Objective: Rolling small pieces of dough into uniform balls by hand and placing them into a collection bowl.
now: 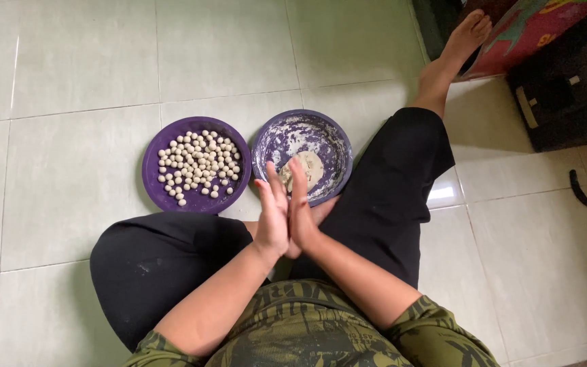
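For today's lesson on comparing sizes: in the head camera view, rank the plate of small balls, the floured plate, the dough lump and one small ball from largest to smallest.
1. Plate of small balls and floured plate: they look about equal, so I won't rank them.
2. Dough lump in the floured plate.
3. One small ball, clearly smallest.

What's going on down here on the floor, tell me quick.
A person sits on the tiled floor with the left hand and right hand pressed palm to palm; whatever lies between them is hidden. Just ahead stands a purple plate holding many small pale dough balls. Beside it, a floury purple bowl holds a lump of dough.
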